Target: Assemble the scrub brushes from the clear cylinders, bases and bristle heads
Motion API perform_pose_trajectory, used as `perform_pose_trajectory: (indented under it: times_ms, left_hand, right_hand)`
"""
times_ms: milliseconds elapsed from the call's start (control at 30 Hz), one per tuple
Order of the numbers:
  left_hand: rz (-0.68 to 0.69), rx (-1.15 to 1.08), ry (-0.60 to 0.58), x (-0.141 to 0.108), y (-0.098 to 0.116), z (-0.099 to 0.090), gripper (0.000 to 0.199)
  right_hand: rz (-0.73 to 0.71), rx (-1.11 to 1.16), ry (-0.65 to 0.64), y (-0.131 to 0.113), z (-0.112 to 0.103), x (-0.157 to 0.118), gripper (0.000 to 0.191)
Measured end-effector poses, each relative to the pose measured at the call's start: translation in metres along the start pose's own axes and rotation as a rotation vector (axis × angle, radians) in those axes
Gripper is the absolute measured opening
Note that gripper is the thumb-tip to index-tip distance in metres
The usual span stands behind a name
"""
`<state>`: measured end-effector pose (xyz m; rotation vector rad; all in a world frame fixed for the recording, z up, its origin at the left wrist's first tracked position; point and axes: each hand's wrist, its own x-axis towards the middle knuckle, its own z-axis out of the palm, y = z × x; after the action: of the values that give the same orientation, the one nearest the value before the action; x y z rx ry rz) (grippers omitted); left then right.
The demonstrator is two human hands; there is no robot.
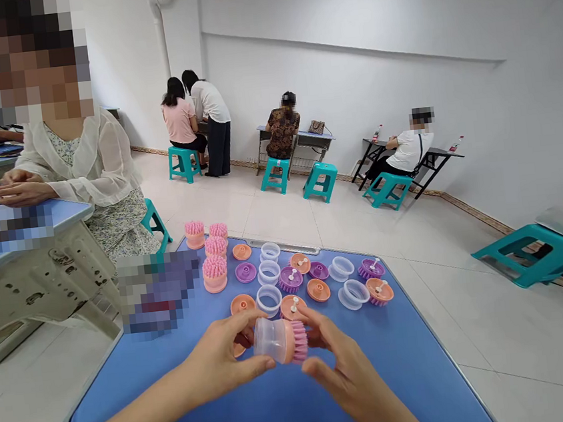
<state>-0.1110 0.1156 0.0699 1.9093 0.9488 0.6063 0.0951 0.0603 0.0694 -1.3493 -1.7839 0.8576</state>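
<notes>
Above the blue table, a clear cup with an orange ring and pink bristles (281, 340) lies sideways between my hands. My left hand (226, 354) grips its clear end between thumb and fingers. Around the bristle end, my right hand (341, 366) is held with thumb and fingers apart; whether a fingertip touches it is unclear. Just beyond are an orange bristle disc with a white stem (291, 307), clear rings (269, 300) and an orange cap (243, 305). Another orange piece is partly hidden behind my left hand.
Assembled pink brushes (215, 275) stand at the table's back left. Purple caps (246, 272), clear parts (353, 295) and bristle discs (379, 291) spread rightward. A seated person (100, 163) is at the left desk; others sit or stand farther back.
</notes>
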Motion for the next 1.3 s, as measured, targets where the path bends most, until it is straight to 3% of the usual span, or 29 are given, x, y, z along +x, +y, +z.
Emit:
perform_pose_trajectory:
  times_ms: [100, 233, 333, 467, 533, 633, 733, 900, 1067, 1300]
  left_hand:
    - [0.005, 0.003, -0.01, 0.0, 0.0, 0.0, 0.044]
    - [0.067, 0.013, -0.036, -0.002, 0.002, -0.001, 0.045]
    - [0.064, 0.005, -0.031, -0.002, 0.002, 0.0, 0.045]
    - [-0.02, -0.005, -0.005, -0.001, 0.0, 0.0, 0.046]
    - [-0.01, -0.012, -0.015, -0.001, 0.001, 0.0, 0.046]
    - [0.048, -0.002, -0.033, -0.002, 0.002, 0.0, 0.045]
    - [0.068, 0.011, -0.025, -0.001, 0.002, 0.0, 0.045]
    - [0.004, -0.016, 0.006, 0.0, -0.001, 0.001, 0.045]
    - [0.036, 0.016, -0.003, 0.0, -0.001, 0.001, 0.046]
    - [0.091, 0.054, -0.021, 0.0, -0.002, 0.002, 0.045]
  right_hand:
    - [-0.073, -0.076, 0.038, 0.0, 0.002, 0.0, 0.053]
    - [-0.051, -0.037, -0.08, -0.005, -0.001, 0.001, 0.028]
    - [0.005, 0.008, -0.112, -0.004, -0.001, 0.0, 0.036]
    - [-0.03, -0.043, -0.002, 0.002, 0.003, -0.001, 0.062]
    - [-0.049, -0.069, 0.002, 0.001, 0.004, -0.001, 0.054]
    - [-0.013, -0.024, -0.093, -0.004, 0.001, 0.0, 0.03]
    - [0.032, 0.018, -0.141, -0.005, -0.002, 0.0, 0.043]
    - [-0.092, -0.026, 0.008, 0.004, 0.003, -0.002, 0.063]
    - [-0.095, -0.064, -0.006, 0.001, 0.006, 0.0, 0.034]
    - [0.012, -0.026, -0.064, -0.009, 0.0, 0.001, 0.027]
